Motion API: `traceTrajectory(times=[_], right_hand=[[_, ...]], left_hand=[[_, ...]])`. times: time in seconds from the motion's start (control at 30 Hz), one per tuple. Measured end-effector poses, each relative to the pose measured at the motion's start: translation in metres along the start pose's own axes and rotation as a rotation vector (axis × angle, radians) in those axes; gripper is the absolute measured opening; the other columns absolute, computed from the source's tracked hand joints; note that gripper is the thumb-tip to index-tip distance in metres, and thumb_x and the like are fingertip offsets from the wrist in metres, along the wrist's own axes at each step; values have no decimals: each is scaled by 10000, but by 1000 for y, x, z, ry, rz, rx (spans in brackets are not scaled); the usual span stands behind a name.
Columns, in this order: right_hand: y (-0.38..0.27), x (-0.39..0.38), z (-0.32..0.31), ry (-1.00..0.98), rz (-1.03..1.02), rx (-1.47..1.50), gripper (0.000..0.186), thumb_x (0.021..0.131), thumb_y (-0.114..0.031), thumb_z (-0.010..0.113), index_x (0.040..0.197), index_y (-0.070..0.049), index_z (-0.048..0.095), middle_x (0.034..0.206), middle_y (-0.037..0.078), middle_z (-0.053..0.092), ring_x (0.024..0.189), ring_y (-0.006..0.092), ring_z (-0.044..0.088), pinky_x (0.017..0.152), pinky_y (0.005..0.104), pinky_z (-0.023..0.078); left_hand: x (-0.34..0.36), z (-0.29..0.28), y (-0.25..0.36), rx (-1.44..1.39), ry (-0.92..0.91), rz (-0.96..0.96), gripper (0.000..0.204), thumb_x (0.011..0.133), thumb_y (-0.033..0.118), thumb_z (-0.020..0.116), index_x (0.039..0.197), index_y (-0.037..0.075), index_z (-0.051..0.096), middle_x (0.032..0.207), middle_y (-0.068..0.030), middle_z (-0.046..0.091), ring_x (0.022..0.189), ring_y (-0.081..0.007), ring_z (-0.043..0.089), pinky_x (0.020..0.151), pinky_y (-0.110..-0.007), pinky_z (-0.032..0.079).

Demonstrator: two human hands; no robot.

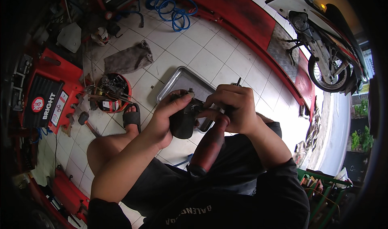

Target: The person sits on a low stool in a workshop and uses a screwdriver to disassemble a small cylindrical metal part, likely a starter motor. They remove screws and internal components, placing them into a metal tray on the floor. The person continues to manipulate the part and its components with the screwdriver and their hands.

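My left hand [171, 112] is wrapped round a black cylindrical part [182, 126], with small metal fittings at its upper end. My right hand [236, 108] is closed on a screwdriver [208, 148]. Its thick red handle slants down toward my lap, and a thin dark tip shows beyond the knuckles. The right fingertips also reach the side of the black part; what they pinch there is too dark to make out. Below both hands a shallow metal tray [171, 81] rests on the tiled floor, partly covered by my hands.
A red tub [128, 85] full of tools and parts stands left of the tray, near my sandalled foot [131, 118]. A hammer [85, 120] and a grey rag [129, 58] lie nearby. Ahead are a coiled blue hose [171, 13] and a red lift ramp [242, 21]; a motorcycle [323, 47] stands right.
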State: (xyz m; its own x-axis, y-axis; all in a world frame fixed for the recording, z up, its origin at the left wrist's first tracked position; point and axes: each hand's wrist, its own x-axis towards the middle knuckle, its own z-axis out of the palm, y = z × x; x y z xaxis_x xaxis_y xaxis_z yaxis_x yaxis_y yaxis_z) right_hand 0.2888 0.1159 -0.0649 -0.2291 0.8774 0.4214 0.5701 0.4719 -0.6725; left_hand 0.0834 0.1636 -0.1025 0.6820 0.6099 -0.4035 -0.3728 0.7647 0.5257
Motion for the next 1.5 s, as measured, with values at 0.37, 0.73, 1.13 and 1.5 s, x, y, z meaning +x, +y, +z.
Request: traceTrajectory(times=[0.37,0.73,1.13,1.5], right_hand=[[2,1,2,-4,-7,54,221,671,-98,868,846,-92,733,700,44,607,611,210,612,535,324,477],[-7,-3,-2,1,107,101,243,680,-110,863,891,-74,748,733,80,642,619,239,629,570,343,493],[-8,-7,-3,13,166,159,270,677,-78,854,923,-55,746,754,90,654,636,203,630,574,307,479],[-16,-7,-1,88,9,48,276,698,-106,873,926,-76,721,738,55,632,644,239,639,574,348,506]], left_hand=[[-2,-1,2,-46,-45,-23,238,957,278,663,1067,74,606,963,-82,686,821,-198,681,692,-373,574],[0,1,-3,-94,-62,-57,276,928,289,690,1101,95,597,1004,-76,672,922,-209,673,735,-398,566],[-2,4,-6,-105,-44,-46,295,928,297,693,1123,104,585,1011,-86,671,909,-218,678,746,-397,565],[-9,12,-6,26,-67,187,332,934,302,698,1151,96,555,1013,-72,641,914,-197,669,746,-385,578]])
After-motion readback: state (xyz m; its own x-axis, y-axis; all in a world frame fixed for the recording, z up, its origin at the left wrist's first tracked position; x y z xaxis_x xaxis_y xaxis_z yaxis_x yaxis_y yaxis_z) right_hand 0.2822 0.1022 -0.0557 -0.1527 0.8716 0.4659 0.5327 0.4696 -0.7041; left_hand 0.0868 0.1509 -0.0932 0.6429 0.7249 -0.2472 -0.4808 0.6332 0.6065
